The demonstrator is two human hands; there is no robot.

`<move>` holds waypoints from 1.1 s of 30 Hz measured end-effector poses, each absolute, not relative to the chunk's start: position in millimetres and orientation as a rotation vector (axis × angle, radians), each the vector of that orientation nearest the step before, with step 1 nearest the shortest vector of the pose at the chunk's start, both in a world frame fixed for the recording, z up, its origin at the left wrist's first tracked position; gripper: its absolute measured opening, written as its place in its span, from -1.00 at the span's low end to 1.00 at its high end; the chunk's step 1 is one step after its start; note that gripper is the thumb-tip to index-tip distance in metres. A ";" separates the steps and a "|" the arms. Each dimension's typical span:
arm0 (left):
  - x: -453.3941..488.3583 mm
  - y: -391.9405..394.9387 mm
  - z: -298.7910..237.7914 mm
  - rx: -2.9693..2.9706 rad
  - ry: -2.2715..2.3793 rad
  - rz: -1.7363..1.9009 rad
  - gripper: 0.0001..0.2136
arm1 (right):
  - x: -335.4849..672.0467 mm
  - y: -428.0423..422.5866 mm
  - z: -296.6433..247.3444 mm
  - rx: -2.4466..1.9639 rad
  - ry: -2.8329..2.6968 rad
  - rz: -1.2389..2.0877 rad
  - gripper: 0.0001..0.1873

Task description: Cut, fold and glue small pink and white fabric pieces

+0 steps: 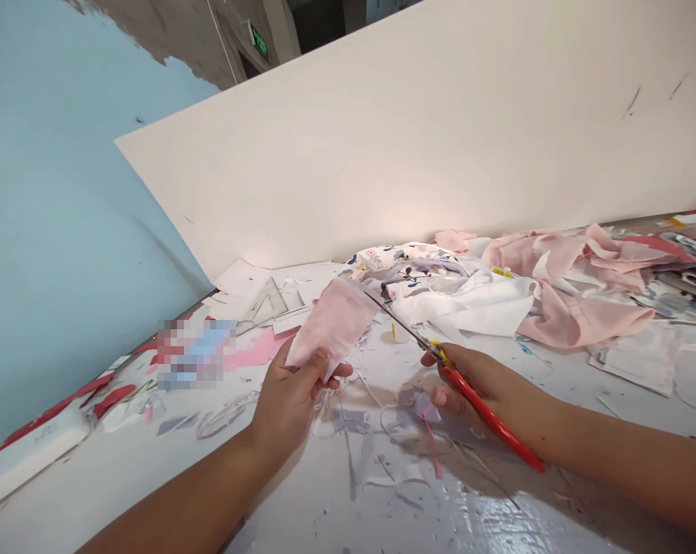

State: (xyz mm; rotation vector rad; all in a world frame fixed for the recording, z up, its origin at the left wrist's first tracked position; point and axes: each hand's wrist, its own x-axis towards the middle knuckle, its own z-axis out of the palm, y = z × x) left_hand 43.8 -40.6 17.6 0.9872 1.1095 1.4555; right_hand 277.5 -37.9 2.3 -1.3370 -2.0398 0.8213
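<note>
A pale pink piece of fabric (pixel 335 319) is pinched between the thumb and fingers of my left hand (pixel 293 388). My right hand (pixel 480 385) grips a pair of scissors (pixel 486 419) with red handles and metal blades. The blades point up and left, and their tips are at the upper right edge of the pink piece. From this view I cannot tell whether the tips touch the fabric. Thread ends and small scraps (pixel 383 415) lie on the white tabletop (pixel 302 508) beneath both hands.
Behind my hands lie floral cloth (pixel 411 261), white cloth (pixel 475 304) and pink cloth (pixel 584 315) in a heap. A clear set square (pixel 267 302) and pink paper (pixel 259 348) are at the left. A white board (pixel 406 138) rises at the back beside a blue wall (pixel 65 192).
</note>
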 end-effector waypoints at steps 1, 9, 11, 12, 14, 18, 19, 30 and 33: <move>43.5 -41.1 17.7 0.992 1.114 1.451 -0.76 | 278.2 -37.1 1.7 -1.331 -2.082 0.850 -0.59; 42.7 -44.2 17.8 1.053 1.174 1.402 -0.76 | 279.1 -35.8 5.8 -1.304 -2.114 0.940 -0.64; 42.1 -44.0 16.6 1.080 1.181 1.394 -0.75 | 279.7 -35.7 4.5 -1.294 -2.101 0.968 -0.65; 41.7 -43.8 15.9 1.089 1.184 1.393 -0.75 | 280.1 -35.5 3.6 -1.287 -2.098 0.978 -0.65; 40.9 -43.2 14.6 1.093 1.194 1.403 -0.75 | 280.6 -34.9 1.9 -1.275 -2.096 0.976 -0.65; 40.0 -42.7 14.7 1.082 1.211 1.421 -0.77 | 280.8 -33.6 0.1 -1.264 -2.085 0.960 -0.66; 40.0 -42.8 15.1 1.081 1.219 1.422 -0.78 | 280.7 -33.3 -0.3 -1.266 -2.078 0.963 -0.66; 41.3 -43.5 16.7 1.107 1.183 1.440 -0.77 | 276.2 -39.0 13.7 -1.368 -2.137 0.945 -0.63; 41.7 -43.5 16.1 1.132 1.188 1.428 -0.76 | 275.2 -40.6 16.9 -1.375 -2.126 0.947 -0.62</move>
